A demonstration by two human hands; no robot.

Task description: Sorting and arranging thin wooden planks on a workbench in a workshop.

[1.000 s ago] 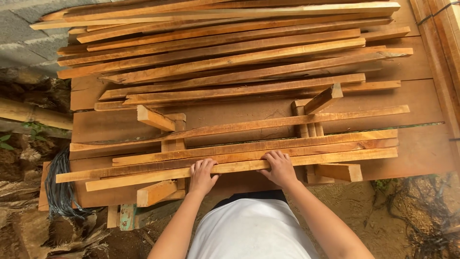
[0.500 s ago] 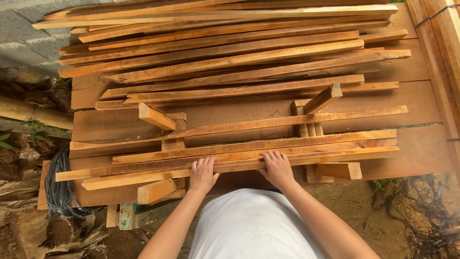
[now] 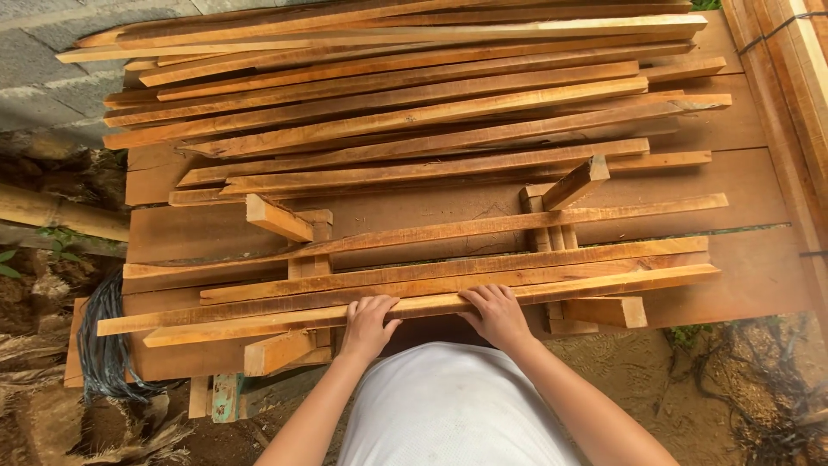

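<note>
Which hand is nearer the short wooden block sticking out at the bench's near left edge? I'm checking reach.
Left. The left hand rests on the nearest slat just right of the block; the right hand lies farther right.

A wide plank bench (image 3: 742,285) carried loose slats (image 3: 388,103) piled along its far edge, and short blocks (image 3: 276,217) nearer its front edge.

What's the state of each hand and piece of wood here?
left hand: fingers curled over nearest wooden slat, gripping
right hand: fingers on same slat, gripping
nearest wooden slat: lying flat, held at front edge of the table
slat pile: stacked loosely, lengthwise
short block: tilted, propped on slats
plank table: bearing slats
</note>
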